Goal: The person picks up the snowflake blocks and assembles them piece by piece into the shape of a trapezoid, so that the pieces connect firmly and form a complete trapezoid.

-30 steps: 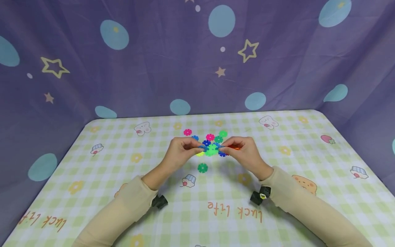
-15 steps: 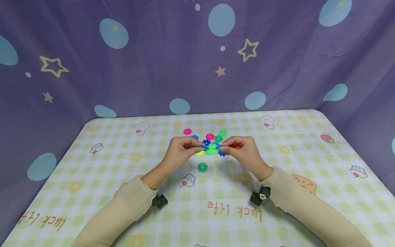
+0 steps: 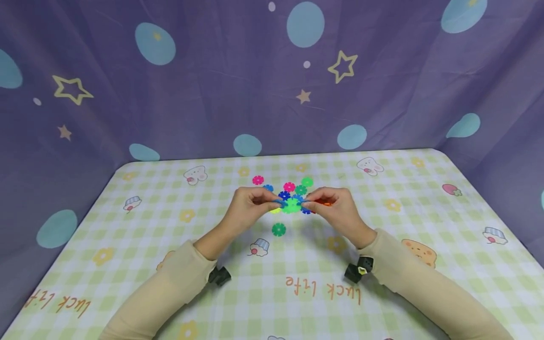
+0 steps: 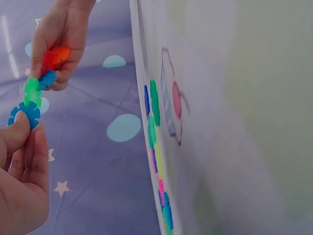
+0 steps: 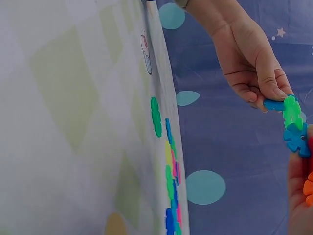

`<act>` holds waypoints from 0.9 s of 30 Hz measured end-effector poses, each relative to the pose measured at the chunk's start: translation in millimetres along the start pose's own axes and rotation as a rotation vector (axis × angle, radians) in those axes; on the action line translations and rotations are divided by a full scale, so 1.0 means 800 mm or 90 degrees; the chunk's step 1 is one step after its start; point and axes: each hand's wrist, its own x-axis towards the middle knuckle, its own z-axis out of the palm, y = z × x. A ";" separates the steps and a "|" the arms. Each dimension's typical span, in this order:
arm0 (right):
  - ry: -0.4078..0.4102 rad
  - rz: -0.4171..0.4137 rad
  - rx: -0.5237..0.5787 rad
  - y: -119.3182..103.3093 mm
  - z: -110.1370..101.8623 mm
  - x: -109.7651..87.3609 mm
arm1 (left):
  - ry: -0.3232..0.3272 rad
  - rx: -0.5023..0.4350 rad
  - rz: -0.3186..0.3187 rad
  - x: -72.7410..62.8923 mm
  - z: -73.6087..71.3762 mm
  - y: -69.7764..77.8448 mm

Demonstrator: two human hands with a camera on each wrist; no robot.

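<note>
Just above the table's middle, my left hand and right hand hold a short joined chain of notched plastic snowflake discs between them. Thumb and fingers of the left hand pinch a blue disc at one end. A light green disc is slotted on edge between it and a second blue disc, which the right fingers pinch. Red and orange discs show within the right hand, beyond that blue one. Both hands are off the tabletop in the wrist views.
Behind and under the hands lie several loose discs, among them pink, dark blue and light green ones. A green disc lies apart, nearer the body. A checked cloth covers the table; a purple curtain hangs behind.
The hands and the chain of discs stay almost still. Only the head view has shifted very slightly.
</note>
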 end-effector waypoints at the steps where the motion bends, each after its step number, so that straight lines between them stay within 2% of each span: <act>1: -0.002 -0.003 -0.003 0.003 -0.001 0.001 | 0.001 -0.001 0.000 0.001 0.000 -0.001; 5: -0.014 -0.015 -0.017 0.012 -0.006 0.003 | 0.003 -0.002 -0.010 0.005 0.002 -0.001; 10: -0.024 -0.001 -0.015 0.014 -0.007 0.005 | -0.002 0.012 -0.018 0.006 0.000 0.000; 15: -0.017 0.004 -0.021 0.011 -0.009 0.007 | 0.006 0.032 -0.001 0.006 -0.005 0.001; 20: -0.016 -0.001 -0.023 -0.004 -0.008 0.007 | 0.008 0.029 0.019 0.006 -0.006 0.004; 25: -0.010 0.007 -0.020 -0.023 -0.005 0.003 | 0.014 0.020 0.025 0.005 -0.005 0.005; 27: -0.001 0.011 -0.013 -0.023 -0.004 0.002 | 0.017 0.018 0.028 0.004 -0.004 0.005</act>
